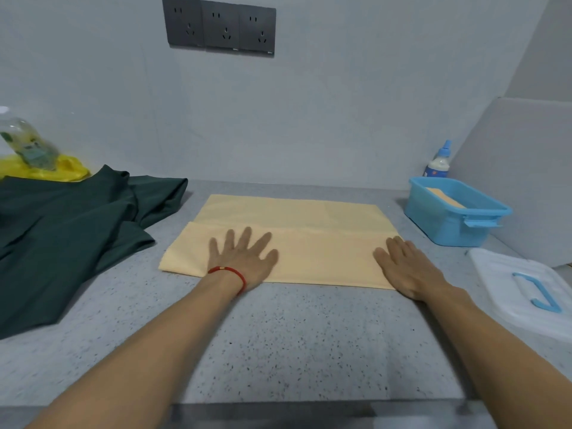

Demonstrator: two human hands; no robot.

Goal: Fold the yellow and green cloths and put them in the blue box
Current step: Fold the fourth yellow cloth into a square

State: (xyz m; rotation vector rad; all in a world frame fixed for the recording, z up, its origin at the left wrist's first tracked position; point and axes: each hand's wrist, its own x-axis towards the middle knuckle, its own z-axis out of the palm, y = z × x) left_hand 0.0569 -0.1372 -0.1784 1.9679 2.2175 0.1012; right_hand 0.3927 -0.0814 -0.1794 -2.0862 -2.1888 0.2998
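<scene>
So the yellow cloth (294,230) sits flat in the middle of the counter (278,335), folded over once, with the near layer lapped over the far one. That's why your hands are where they are. Your left hand (244,258) lies palm-down on the cloth's near-left part, fingers spread wide, and your right hand (405,267) presses the cloth's right end with fingers straight and close together. Nothing is pinched; you look to be flattening the crease so the fold holds.

The green cloth (71,236) lies rumpled just left of the yellow cloth, not touching it and not yet folded, probably parked there to wait its turn. The blue box (448,224) stands open to the right of the yellow cloth, near its far corner, with something pale yellow already inside. Its white lid (495,274) lies right of the cloth too, nearer you, so nothing blocks the drop-in. I'd guess another fold is needed for it to fit.
</scene>
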